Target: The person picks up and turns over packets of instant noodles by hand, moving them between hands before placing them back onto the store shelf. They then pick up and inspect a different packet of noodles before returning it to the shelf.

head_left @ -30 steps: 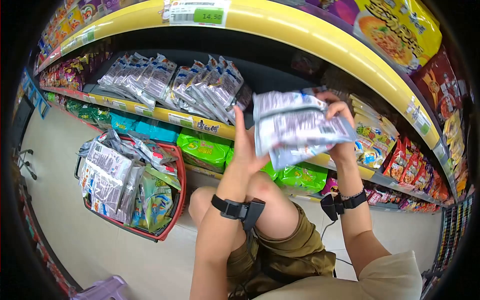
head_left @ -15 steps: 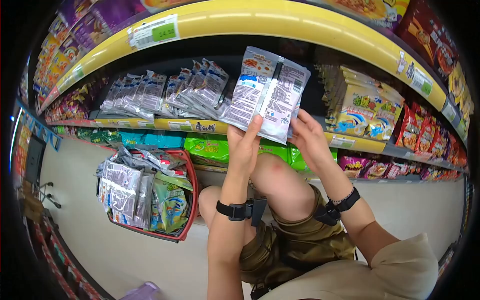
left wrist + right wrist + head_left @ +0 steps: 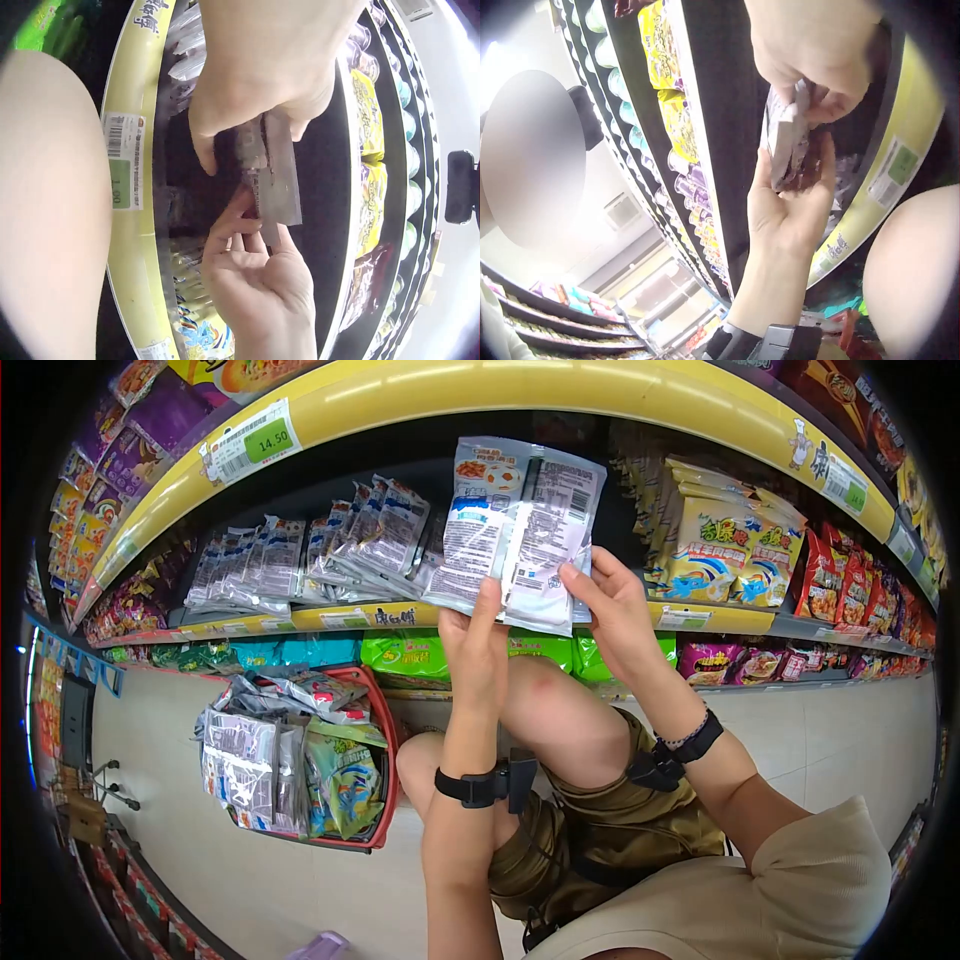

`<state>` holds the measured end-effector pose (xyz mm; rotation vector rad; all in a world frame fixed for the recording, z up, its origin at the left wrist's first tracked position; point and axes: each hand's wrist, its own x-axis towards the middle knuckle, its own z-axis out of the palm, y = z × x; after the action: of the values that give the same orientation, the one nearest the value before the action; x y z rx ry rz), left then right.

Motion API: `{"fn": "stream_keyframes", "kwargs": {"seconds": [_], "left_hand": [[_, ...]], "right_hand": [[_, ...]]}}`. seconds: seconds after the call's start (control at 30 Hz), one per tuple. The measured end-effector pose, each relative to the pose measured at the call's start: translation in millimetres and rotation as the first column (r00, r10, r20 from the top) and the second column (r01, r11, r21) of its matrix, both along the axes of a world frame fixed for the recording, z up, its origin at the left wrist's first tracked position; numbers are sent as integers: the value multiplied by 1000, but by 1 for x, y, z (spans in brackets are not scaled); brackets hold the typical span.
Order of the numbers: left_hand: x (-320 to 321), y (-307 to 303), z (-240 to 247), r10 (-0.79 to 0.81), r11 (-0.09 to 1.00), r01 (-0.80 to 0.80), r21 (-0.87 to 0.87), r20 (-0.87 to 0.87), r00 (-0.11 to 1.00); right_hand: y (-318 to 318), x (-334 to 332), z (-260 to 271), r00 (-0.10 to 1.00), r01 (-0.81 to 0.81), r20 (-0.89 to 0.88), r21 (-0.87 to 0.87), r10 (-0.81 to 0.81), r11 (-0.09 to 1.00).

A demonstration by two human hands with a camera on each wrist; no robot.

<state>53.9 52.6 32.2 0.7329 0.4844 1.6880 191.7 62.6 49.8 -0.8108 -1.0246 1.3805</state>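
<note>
Two hands hold up a silver-grey printed packet (image 3: 520,540) before the middle shelf. The left hand (image 3: 476,645) grips its lower left corner, thumb on the printed face. At the lower right edge the right hand (image 3: 618,610) pinches it between thumb and fingers. Seen edge-on in the left wrist view, the packet (image 3: 281,169) lies between the left hand (image 3: 262,67) and the right hand (image 3: 262,289). The right wrist view shows the packet (image 3: 786,135) with the right hand (image 3: 814,60) above and the left hand (image 3: 787,217) below.
A red basket (image 3: 388,760) on the floor at left holds silver packets (image 3: 240,760) and a green packet (image 3: 345,780). Similar silver packets (image 3: 375,535) stand on the shelf, with yellow packets (image 3: 710,550) to the right. Green packs (image 3: 405,655) line the lower shelf; a yellow shelf edge (image 3: 480,395) curves overhead.
From lying tilted at the right hand, the packet came upright between both hands, its printed face showing. The left hand took hold of its lower left. Lately it has shifted slightly up and left.
</note>
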Motion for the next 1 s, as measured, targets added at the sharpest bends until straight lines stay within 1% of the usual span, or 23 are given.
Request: {"fn": "stream_keyframes", "kwargs": {"seconds": [0.03, 0.07, 0.1, 0.13, 0.17, 0.2, 0.27, 0.33, 0.37, 0.43, 0.47, 0.53, 0.6, 0.63, 0.67, 0.7, 0.77, 0.8, 0.87, 0.9, 0.93, 0.97, 1.0], "left_hand": [[0, 1, -1, -4, 1000, 4, 2, 1, 1000], [-1, 2, -2, 19, 999, -18, -39, 13, 1000], [-2, 3, -4, 41, 996, -39, -81, 24, 999], [-3, 4, -4, 35, 996, -33, -81, 24, 999], [-3, 4, -5, 134, 988, -130, -80, 39, 990], [-5, 5, -5, 231, 971, -226, -81, 54, 972], [-11, 5, -4, 240, 969, -234, -80, 76, 968], [-11, 2, 7, 278, 960, -278, -20, 107, 954], [-12, 3, 2, 301, 953, -302, 6, 72, 951], [-8, 3, 0, 338, 941, -339, 17, 50, 940], [-6, 3, 0, 373, 927, -374, 29, 28, 927], [-4, 4, -4, 360, 932, -362, 33, 54, 931], [0, 5, -6, 315, 948, -316, 36, 26, 949], [2, 4, -6, 307, 951, -307, 39, 18, 952], [3, 4, -6, 305, 951, -306, 41, 17, 952], [3, 4, -5, 279, 960, -279, 2, 36, 960], [3, 3, -9, 252, 967, -250, -37, 56, 966], [0, 4, -16, 215, 976, -215, -20, 24, 976], [-8, 7, -27, 177, 984, -177, 2, -10, 984], [-13, 9, -27, 52, 999, -51, -18, 97, 994], [-16, 9, -28, -71, 997, 78, -26, 206, 976], [-15, 9, -30, -35, 997, 42, -57, 124, 992], [-14, 9, -29, -33, 997, 40, -58, 125, 992]], "right_hand": [[0, 0, 0, 999, 47, 5, -12, -46, 999], [-1, 1, -1, 999, 51, 7, -10, -51, 999], [-2, 2, -1, 997, 83, 8, -42, -83, 996], [-3, 4, -2, 993, 115, 9, -74, -115, 991], [-2, 6, -1, 993, 121, 9, -73, -121, 990], [-2, 9, 0, 987, 159, -22, -31, -160, 987], [-4, 14, 5, 978, 204, -52, 8, -203, 979], [-6, 18, 10, 967, 255, 8, -15, -255, 967], [-6, 20, 8, 967, 254, 8, -14, -254, 967], [-5, 25, 4, 940, 332, 40, 133, -339, 934], [-4, 26, 4, 942, 325, 37, 132, -333, 936], [-2, 26, 8, 882, 387, 101, 403, -460, 830], [-8, 20, 16, 862, 406, 116, 427, -494, 808], [-11, 17, 20, 774, 402, 212, 563, -596, 722], [-12, 15, 22, 661, 367, 280, 688, -696, 625], [-11, 12, 23, 660, 370, 277, 690, -698, 623], [-10, 9, 23, 638, 114, 341, 845, -690, 523], [-9, 11, 21, 637, 115, 341, 845, -692, 522], [-5, 15, 17, 500, -24, 447, 863, -742, 504], [-5, 16, 14, 486, 22, 461, 843, -743, 537], [-4, 17, 13, 487, 21, 459, 844, -743, 536], [-4, 18, 11, 517, 78, 436, 833, -736, 548], [-3, 18, 10, 546, 133, 412, 817, -730, 561]]}}
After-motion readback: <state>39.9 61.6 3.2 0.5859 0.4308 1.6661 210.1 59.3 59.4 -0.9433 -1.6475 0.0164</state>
